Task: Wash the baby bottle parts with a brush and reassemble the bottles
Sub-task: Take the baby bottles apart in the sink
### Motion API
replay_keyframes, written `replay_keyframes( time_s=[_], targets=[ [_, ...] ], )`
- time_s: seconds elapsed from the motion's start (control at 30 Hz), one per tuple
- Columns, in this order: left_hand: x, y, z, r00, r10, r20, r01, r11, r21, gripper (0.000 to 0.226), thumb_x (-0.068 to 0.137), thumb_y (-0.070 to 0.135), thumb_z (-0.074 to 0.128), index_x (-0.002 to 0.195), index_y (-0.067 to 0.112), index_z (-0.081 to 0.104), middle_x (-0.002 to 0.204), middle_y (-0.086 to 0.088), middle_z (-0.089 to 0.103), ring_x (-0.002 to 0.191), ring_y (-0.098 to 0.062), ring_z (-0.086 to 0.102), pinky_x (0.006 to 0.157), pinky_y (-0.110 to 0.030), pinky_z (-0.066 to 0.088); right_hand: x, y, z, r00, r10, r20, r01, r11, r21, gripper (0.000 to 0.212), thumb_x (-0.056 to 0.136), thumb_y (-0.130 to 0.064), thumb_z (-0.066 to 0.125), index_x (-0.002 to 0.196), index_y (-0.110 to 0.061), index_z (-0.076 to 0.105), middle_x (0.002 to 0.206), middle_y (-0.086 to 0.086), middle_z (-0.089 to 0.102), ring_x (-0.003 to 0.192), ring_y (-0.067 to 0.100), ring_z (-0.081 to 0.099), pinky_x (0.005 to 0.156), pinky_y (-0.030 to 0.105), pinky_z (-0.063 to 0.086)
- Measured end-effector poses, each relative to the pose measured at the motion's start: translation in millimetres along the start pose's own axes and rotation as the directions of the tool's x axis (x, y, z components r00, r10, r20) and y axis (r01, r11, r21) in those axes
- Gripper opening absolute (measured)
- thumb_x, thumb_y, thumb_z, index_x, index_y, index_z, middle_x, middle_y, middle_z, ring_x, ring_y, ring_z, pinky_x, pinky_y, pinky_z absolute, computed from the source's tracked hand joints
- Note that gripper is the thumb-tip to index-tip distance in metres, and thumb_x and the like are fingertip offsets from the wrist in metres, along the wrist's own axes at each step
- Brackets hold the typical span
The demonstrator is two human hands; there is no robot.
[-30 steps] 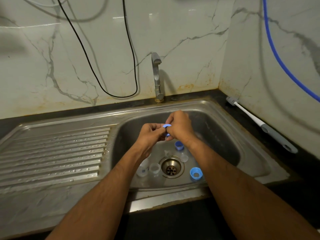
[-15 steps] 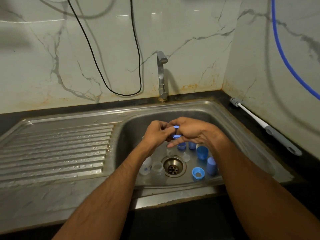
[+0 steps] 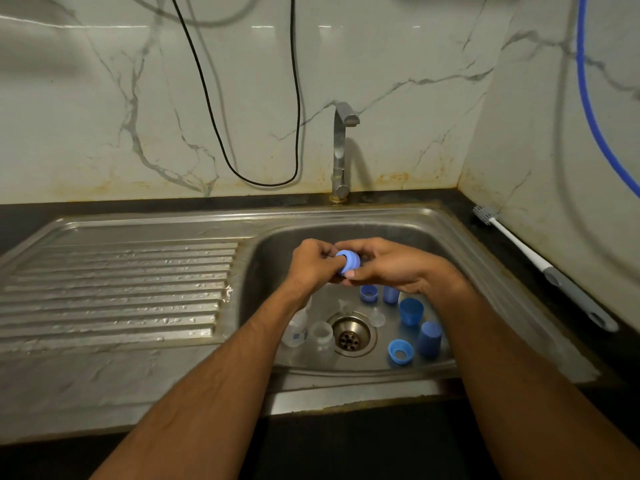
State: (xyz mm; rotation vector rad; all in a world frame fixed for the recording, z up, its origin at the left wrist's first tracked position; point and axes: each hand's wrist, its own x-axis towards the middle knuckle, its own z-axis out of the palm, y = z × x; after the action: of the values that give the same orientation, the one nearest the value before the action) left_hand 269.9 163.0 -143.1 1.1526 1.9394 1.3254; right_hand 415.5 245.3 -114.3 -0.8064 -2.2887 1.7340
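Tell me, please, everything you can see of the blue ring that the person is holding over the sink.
The blue ring looks like matte light-blue plastic, a short round collar with a raised rim at its open end. It is tilted, opening up and leftward. It is held above the basin of the sink, clear of the parts lying round the drain. The left hand has a fingertip in its opening; the right hand pinches it from the other side. Fingers hide its lower part.

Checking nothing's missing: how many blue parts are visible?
6: blue ring in both hands; five in the sink. The hands may hide others.
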Motion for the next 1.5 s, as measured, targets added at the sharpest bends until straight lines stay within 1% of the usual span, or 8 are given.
replay_keyframes(
  time_s=[0.13,0.3,0.53,0.9,1.13,1.27,1.37,1.5],
  targets=[
    [-9,10,-4,0.972,-0.202,0.119,0.230,0.918,-0.322,0.014,0.086,0.004,0.067,0.098,-0.001,0.073,0.089,-0.021,0.074,0.072,-0.023,0.073,0.069,-0.031,0.062,0,-1,4,0.990,-0.041,-0.138,0.035,0.998,-0.049,0.057,0.088,0.004,0.070,0.141,-0.013,0.057,0.123,0.002,0.066,0.098,0.007,0.070,0.071,0.016,0.056],
    [-10,9,-13,0.907,-0.189,0.376,0.398,0.673,-0.623,0.029,0.096,0.004,0.052,0.119,0.002,0.068,0.111,-0.020,0.073,0.103,-0.028,0.071,0.092,-0.035,0.058,0,2,-3,0.972,0.009,-0.236,0.054,0.964,0.259,0.039,0.087,0.002,0.073,0.124,-0.007,0.067,0.113,0.019,0.073,0.095,0.025,0.075,0.076,0.032,0.063],
    [-8,8,-9,0.921,-0.223,0.319,0.382,0.676,-0.630,0.034,0.094,-0.008,0.055,0.123,0.005,0.068,0.111,-0.018,0.073,0.090,-0.020,0.071,0.085,-0.030,0.060,-2,-2,-6,0.966,0.137,-0.218,0.013,0.819,0.574,0.031,0.093,-0.012,0.070,0.119,0.004,0.064,0.109,0.026,0.073,0.100,0.035,0.074,0.082,0.044,0.063],
    [-8,7,-7,0.916,-0.278,0.288,0.394,0.758,-0.520,0.029,0.095,-0.008,0.054,0.114,0.005,0.071,0.104,-0.012,0.067,0.091,-0.018,0.063,0.088,-0.031,0.057,-1,3,-16,0.910,0.218,-0.353,-0.001,0.852,0.523,0.019,0.089,-0.004,0.073,0.107,-0.001,0.068,0.098,0.017,0.075,0.082,0.020,0.071,0.074,0.033,0.063],
    [-7,2,-3,0.927,-0.326,0.186,0.374,0.853,-0.364,0.020,0.086,-0.007,0.071,0.104,0.002,0.069,0.090,-0.010,0.072,0.076,-0.017,0.068,0.068,-0.027,0.061,0,18,-21,0.857,0.178,-0.483,-0.175,0.983,0.052,0.019,0.080,-0.018,0.085,0.098,-0.016,0.077,0.097,0.007,0.070,0.088,0.020,0.058,0.068,0.031,0.047],
    [-9,-3,5,0.966,-0.221,0.132,0.219,0.975,0.029,0.014,0.077,-0.002,0.081,0.089,0.003,0.075,0.088,-0.013,0.075,0.073,-0.021,0.074,0.066,-0.031,0.063,-3,22,-19,0.888,0.173,-0.427,-0.339,0.873,-0.351,0.034,0.076,-0.020,0.088,0.108,-0.015,0.077,0.097,0.010,0.074,0.084,0.021,0.067,0.062,0.029,0.053],
    [-12,-5,17,0.965,-0.063,0.256,-0.074,0.868,0.490,0.018,0.067,0.013,0.090,0.077,0.022,0.077,0.074,0.005,0.075,0.074,-0.008,0.072,0.072,-0.027,0.061,-7,24,-11,0.888,0.220,-0.404,-0.413,0.766,-0.492,0.035,0.074,-0.008,0.087,0.106,-0.015,0.076,0.084,0.007,0.071,0.076,0.020,0.070,0.066,0.031,0.060],
    [-16,-8,33,0.911,-0.053,0.409,-0.265,0.684,0.679,0.024,0.063,0.016,0.092,0.082,0.021,0.079,0.082,0.002,0.076,0.078,-0.014,0.072,0.078,-0.036,0.061,-5,35,2,0.909,0.266,-0.321,-0.416,0.611,-0.673,0.032,0.066,-0.013,0.094,0.093,-0.014,0.077,0.069,0.000,0.070,0.066,0.017,0.070,0.068,0.034,0.062]
  ],
)
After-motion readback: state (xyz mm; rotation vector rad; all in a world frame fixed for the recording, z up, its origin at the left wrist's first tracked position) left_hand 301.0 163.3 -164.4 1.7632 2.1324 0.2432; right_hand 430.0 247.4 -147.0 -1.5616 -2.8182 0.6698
